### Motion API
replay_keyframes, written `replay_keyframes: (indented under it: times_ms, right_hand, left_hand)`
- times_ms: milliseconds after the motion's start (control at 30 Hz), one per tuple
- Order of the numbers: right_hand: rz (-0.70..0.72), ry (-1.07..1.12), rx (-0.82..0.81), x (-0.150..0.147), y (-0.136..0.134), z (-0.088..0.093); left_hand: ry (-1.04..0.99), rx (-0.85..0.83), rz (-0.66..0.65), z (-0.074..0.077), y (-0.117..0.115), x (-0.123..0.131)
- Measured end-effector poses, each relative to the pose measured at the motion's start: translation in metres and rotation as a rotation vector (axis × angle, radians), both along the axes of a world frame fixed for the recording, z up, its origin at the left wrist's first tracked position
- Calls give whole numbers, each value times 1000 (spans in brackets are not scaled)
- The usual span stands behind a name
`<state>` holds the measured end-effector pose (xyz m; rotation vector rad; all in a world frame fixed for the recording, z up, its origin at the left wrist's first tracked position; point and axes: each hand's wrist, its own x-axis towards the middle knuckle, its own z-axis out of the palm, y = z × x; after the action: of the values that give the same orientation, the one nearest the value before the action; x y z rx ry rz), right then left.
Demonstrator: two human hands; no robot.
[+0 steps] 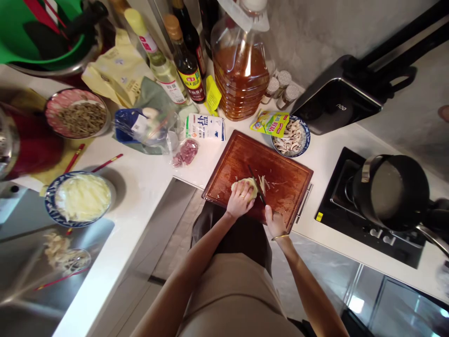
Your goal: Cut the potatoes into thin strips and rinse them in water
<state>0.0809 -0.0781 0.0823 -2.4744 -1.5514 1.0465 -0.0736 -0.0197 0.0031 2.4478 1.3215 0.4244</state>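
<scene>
On the brown wooden cutting board (284,173), my left hand (240,200) is curled over a pale green, rounded piece of vegetable (254,187) and presses it down. Its exact kind is hard to make out under the fingers. My right hand (276,223) grips the handle of a dark-bladed knife (258,186). The blade stands right beside the vegetable's cut side. Thin pale strips (263,182) lie just right of the blade.
Behind the board are a bowl of sliced mushrooms (293,140), a seasoning packet (271,122) and a big oil jug (242,65). A pot (389,187) sits on the stove at right. Bagged meat (186,152) and a bowl of pale shreds (83,196) are left.
</scene>
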Motion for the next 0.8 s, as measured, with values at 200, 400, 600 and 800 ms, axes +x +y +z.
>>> replay_keyframes:
  times_ms: [200,400,600,800]
  right_hand:
    - [24,-6,-204,3,10,3]
    - [25,-108,-284,-6,16,-10]
    - [-80,166,-74,3,6,-17]
    - [4,104,-54,7,3,3]
  left_hand:
    - [-1,-19,-6,3,1,0]
    - [-15,-21,-7,1,0,-1]
    - [-23,-23,-3,-2,-1,-1]
    - [-18,-29,-2,1,0,0]
